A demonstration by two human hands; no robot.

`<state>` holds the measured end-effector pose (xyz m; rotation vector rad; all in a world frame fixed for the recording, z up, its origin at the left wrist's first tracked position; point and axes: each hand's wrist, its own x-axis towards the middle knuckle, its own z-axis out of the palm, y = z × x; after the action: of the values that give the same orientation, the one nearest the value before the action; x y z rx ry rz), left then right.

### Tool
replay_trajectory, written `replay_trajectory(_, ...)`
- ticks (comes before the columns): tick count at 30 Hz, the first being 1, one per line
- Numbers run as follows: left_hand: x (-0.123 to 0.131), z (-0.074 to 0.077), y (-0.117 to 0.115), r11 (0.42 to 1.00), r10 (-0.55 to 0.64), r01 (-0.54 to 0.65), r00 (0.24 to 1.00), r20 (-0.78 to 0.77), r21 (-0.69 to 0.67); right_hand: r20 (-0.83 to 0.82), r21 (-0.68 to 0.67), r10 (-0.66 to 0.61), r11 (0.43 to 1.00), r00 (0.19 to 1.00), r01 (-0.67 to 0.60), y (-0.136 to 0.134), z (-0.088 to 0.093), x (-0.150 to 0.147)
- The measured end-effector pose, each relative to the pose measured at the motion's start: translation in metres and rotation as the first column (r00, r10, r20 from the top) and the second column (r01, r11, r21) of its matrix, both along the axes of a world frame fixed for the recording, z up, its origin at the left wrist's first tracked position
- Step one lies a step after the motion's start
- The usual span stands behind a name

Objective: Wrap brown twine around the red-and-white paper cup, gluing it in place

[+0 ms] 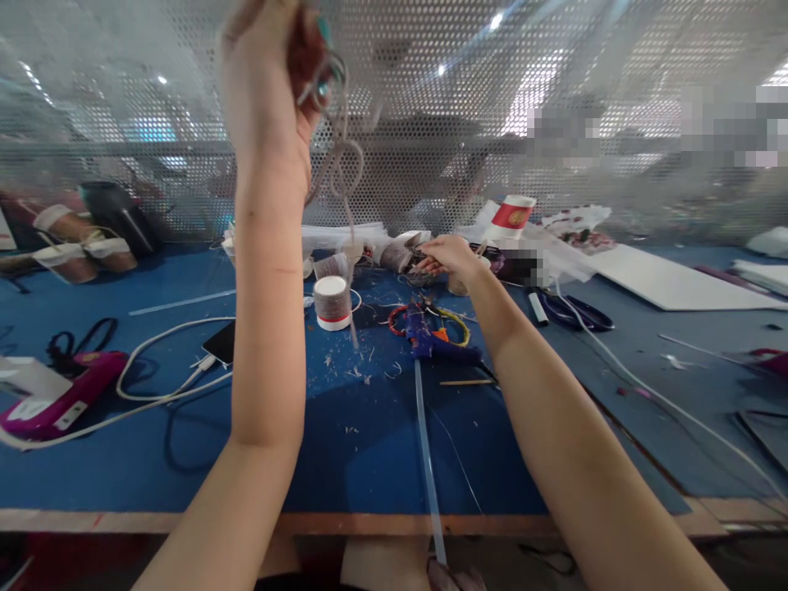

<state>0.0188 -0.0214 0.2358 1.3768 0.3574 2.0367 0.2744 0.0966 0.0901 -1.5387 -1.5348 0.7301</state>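
Raised high at the upper left, my left hand [271, 74] is closed on a thin beige-grey cord [348, 160], which hangs down in loose loops. Motion blurs the fingers. Across the table, my right hand [452, 254] reaches to the back with its fingers stretched out over a tangle of dark wire or thread [420, 277]; whether it touches the tangle is unclear. A spool of grey cord [332, 304] with a white top stands left of that hand. Nearer me lies a blue glue gun [424, 332] with a long clear glue stick [423, 427] trailing from it.
Red-handled and yellow-handled pliers [456, 324] lie behind the glue gun. A phone [222, 341] with a white cable and a magenta tool [67, 394] are on the left. A paper cup [514, 215], white board [677, 279] and black cable [579, 312] lie to the right. Perforated sheeting rises behind.
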Motion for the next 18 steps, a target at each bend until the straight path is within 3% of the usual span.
replay_trajectory(3,0.001,-0.009,0.002,0.994,0.06,-0.082,0.967,-0.249,-0.076,0.108,0.04,-0.113,0.993,0.988,0.109,-0.005,0.017,-0.003)
replay_trajectory(6,0.003,-0.012,-0.003,0.969,0.178,-0.244,0.822,-0.541,-0.051,0.197,0.242,-0.236,0.952,0.951,0.186,-0.019,0.039,-0.012)
replay_trajectory(8,0.004,-0.013,-0.005,0.947,0.212,-0.32,0.71,-0.672,-0.038,0.268,0.36,-0.242,0.923,0.933,0.137,-0.035,0.056,-0.023)
replay_trajectory(9,0.004,-0.013,-0.006,0.935,0.214,-0.351,0.662,-0.719,-0.045,0.298,0.357,-0.188,0.931,0.936,0.073,-0.044,0.065,-0.03)
replay_trajectory(11,0.006,-0.014,-0.004,0.92,0.187,-0.388,0.577,-0.795,-0.065,0.279,0.183,0.078,0.974,0.957,-0.133,-0.065,0.081,-0.043)
replay_trajectory(14,0.009,-0.016,0.001,0.909,0.143,-0.412,0.451,-0.881,-0.063,0.101,-0.02,0.404,0.914,0.909,-0.404,-0.093,0.097,-0.059)
replay_trajectory(18,0.015,-0.017,0.003,0.852,0.157,-0.523,0.279,-0.947,-0.012,0.021,0.031,0.417,0.908,0.909,-0.418,-0.103,0.098,-0.068)
